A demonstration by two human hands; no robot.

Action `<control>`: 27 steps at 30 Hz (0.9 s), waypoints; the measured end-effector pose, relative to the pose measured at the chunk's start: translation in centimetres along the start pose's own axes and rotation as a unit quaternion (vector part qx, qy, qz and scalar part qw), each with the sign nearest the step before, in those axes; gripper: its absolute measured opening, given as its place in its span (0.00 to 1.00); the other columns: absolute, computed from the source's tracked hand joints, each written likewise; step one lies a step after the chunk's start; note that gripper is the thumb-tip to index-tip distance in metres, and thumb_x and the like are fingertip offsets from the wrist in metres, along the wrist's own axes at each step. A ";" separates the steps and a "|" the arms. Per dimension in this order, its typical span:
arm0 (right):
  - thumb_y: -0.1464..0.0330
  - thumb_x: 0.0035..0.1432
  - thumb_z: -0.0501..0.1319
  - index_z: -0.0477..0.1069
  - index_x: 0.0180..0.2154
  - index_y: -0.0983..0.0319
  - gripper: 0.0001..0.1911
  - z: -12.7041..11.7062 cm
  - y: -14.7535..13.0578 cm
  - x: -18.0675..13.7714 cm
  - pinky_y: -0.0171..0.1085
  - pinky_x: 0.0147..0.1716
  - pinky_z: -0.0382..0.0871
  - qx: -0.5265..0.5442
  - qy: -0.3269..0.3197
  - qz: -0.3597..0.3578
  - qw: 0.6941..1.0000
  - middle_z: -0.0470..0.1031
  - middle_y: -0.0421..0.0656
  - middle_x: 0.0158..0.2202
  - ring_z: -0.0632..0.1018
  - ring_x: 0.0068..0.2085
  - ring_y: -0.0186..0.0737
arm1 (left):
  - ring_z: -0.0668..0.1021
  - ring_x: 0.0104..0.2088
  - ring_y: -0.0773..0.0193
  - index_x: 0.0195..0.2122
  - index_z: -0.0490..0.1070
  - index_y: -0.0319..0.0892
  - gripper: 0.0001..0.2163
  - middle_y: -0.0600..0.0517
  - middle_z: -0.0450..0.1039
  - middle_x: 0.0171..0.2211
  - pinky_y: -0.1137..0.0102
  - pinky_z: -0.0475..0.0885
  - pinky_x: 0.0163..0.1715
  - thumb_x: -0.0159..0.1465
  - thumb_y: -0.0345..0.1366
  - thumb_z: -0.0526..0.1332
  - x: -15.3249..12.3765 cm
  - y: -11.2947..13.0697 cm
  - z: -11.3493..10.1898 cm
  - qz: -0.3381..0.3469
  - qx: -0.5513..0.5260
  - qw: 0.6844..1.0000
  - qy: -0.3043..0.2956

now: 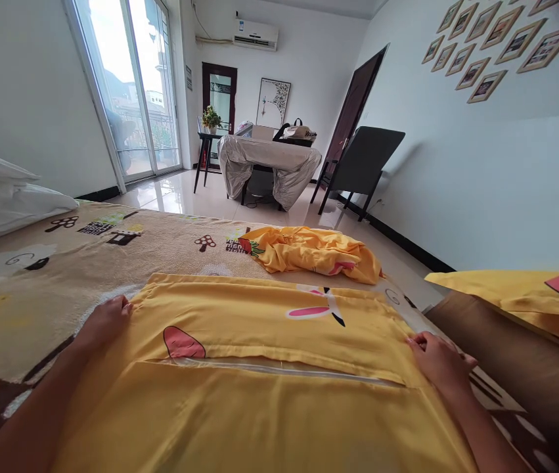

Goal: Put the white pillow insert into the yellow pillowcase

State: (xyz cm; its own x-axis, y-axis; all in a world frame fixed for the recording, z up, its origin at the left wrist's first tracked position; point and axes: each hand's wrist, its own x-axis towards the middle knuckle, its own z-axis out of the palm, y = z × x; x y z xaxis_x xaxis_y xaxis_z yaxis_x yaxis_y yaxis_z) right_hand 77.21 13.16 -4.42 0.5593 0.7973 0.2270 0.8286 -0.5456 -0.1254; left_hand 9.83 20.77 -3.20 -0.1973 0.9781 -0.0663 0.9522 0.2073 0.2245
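A yellow pillowcase (pixel 254 414) printed with a rabbit's face and a pink patch lies spread out flat in front of me. A slit with a pale zip (pixel 289 373) along it runs across its middle, gaping slightly. At the left edge, my left hand (pixel 109 316) is closed on the fabric near the far corner. My right hand (pixel 441 360) pinches the opposite edge, a bit nearer to me. Beyond the far hem lies a crumpled yellow cloth (pixel 313 253) with a similar print.
Underneath is a beige patterned blanket (pixel 161 246). White fabric (pixel 0 197) is heaped at the far left. To the right, more yellow cloth (pixel 515 292) lies over a brown box-like surface (pixel 500 341). A covered table (pixel 269 154) and a dark chair (pixel 362 167) stand farther back.
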 end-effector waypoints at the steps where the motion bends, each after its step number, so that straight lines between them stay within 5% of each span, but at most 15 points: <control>1: 0.63 0.56 0.54 0.67 0.26 0.60 0.11 0.0 0.1 0.0 0.50 0.40 0.57 -0.001 0.000 -0.001 1.000 0.77 0.49 0.33 0.74 0.40 0.53 | 0.73 0.36 0.60 0.31 0.63 0.41 0.12 0.45 0.74 0.36 0.71 0.63 0.34 0.67 0.37 0.45 0.1 -0.1 -0.1 0.004 0.003 1.000 -0.009; 7: 0.63 0.55 0.54 0.67 0.25 0.60 0.11 0.7 0.5 0.4 0.49 0.41 0.57 0.001 -0.008 0.003 1.000 0.77 0.49 0.33 0.74 0.42 0.53 | 0.71 0.29 0.60 0.23 0.65 0.41 0.11 0.49 0.72 0.26 0.71 0.58 0.27 0.59 0.40 0.58 0.2 -0.8 -0.1 0.020 0.043 0.996 -0.071; 21: 0.63 0.57 0.53 0.67 0.26 0.60 0.11 0.7 0.5 0.2 0.48 0.39 0.56 -0.011 0.009 -0.014 1.000 0.76 0.48 0.34 0.73 0.42 0.52 | 0.70 0.30 0.61 0.23 0.62 0.41 0.08 0.50 0.70 0.27 0.71 0.57 0.29 0.59 0.32 0.51 0.2 -1.3 0.7 0.036 0.031 0.998 -0.051; 27: 0.66 0.60 0.53 0.67 0.27 0.61 0.11 1.1 0.4 -0.3 0.45 0.39 0.54 -0.054 0.082 -0.060 0.993 0.75 0.47 0.32 0.72 0.41 0.48 | 0.68 0.28 0.64 0.22 0.59 0.42 0.05 0.53 0.68 0.24 0.71 0.54 0.25 0.54 0.27 0.50 0.0 -0.9 0.4 0.036 0.013 0.998 -0.052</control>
State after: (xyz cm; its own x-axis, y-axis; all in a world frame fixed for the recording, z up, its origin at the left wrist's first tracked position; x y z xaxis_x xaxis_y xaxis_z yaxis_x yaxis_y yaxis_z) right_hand 77.36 12.99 -5.56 0.4377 0.8108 0.3887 0.8771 -0.4802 0.0140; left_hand 9.04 20.57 -3.77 -0.1041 0.9830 -0.1511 0.9690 0.1345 0.2075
